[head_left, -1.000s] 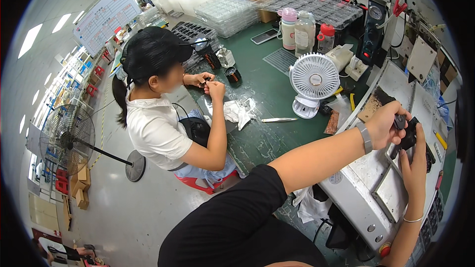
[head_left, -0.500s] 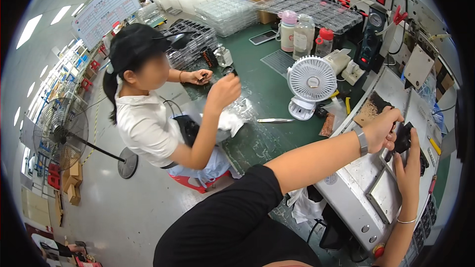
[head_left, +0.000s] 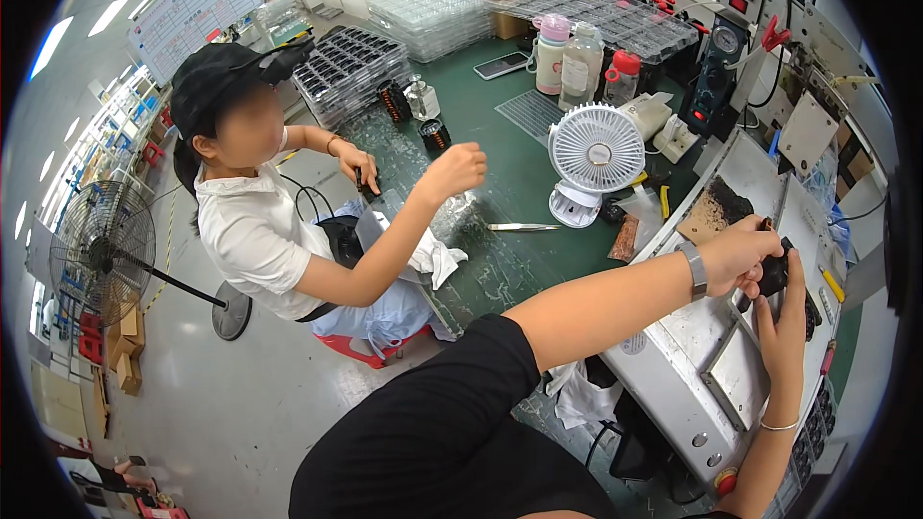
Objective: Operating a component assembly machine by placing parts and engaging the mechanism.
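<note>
My left hand (head_left: 736, 256), with a grey band at the wrist, is closed with its fingers curled. A small dark tip shows above the fist, but most of what it grips is hidden. Against it, my right hand (head_left: 783, 319) clasps a small black part (head_left: 772, 278) whose exact kind I cannot make out. Both hands are above a light-coloured bench machine (head_left: 673, 365). Beside the left hand a tan block (head_left: 704, 223) with a heap of dark bits (head_left: 731, 200) lies on the machine top. A metal plate (head_left: 735, 377) is fixed below the right hand.
A white desk fan (head_left: 596, 149) stands on the green table (head_left: 519, 279), with tweezers (head_left: 523, 227) beside it. Bottles (head_left: 581, 67) and clear trays (head_left: 433, 14) are behind. On the left a co-worker (head_left: 260, 221) sits handling dark parts. A red button (head_left: 726, 481) is at the machine's front.
The view has shifted slightly. My hands stay together at the black part, which has turned a little. The co-worker has lowered one hand toward the table edge and leaned back leftward.
</note>
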Motion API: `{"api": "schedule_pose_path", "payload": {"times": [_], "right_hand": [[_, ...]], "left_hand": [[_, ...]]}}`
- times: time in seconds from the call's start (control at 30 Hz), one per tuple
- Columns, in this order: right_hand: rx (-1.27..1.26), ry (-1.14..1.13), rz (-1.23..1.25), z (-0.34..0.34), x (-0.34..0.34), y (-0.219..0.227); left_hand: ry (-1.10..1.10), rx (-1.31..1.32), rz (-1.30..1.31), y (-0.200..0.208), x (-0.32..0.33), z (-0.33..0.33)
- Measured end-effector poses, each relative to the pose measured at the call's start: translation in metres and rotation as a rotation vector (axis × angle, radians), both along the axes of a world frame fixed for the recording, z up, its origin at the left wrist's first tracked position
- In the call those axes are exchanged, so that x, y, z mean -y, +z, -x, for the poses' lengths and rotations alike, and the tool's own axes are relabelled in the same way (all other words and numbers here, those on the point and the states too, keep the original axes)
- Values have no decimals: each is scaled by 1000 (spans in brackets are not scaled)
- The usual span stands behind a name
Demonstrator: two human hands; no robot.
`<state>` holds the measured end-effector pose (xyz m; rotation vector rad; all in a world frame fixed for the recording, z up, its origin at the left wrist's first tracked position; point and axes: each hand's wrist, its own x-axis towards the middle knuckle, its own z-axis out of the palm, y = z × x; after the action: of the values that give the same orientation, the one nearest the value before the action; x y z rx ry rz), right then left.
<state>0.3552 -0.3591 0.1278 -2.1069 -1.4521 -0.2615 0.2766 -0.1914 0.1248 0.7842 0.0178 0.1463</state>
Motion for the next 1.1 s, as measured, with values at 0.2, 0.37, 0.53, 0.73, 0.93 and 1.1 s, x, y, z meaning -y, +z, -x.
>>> {"api": "schedule_pose_path", "payload": {"times": [0.2,0.37,0.53,0.73,0.93,1.1], "right_hand": [[-25,-10,0,-1,1,1],[-26,-12,18,0,2,2],[-23,-17,17,2,2,3],[-23,-18,14,0,1,3],[-3,-15,10,1,2,3],[8,-7,3,0,3,2]], "left_hand": [[17,7,-56,0,4,-1],[22,-6,-67,1,4,1],[33,-31,-128,0,8,5],[58,-25,-179,5,5,5],[88,-35,-223,4,5,4],[117,-14,-235,-1,5,0]]}}
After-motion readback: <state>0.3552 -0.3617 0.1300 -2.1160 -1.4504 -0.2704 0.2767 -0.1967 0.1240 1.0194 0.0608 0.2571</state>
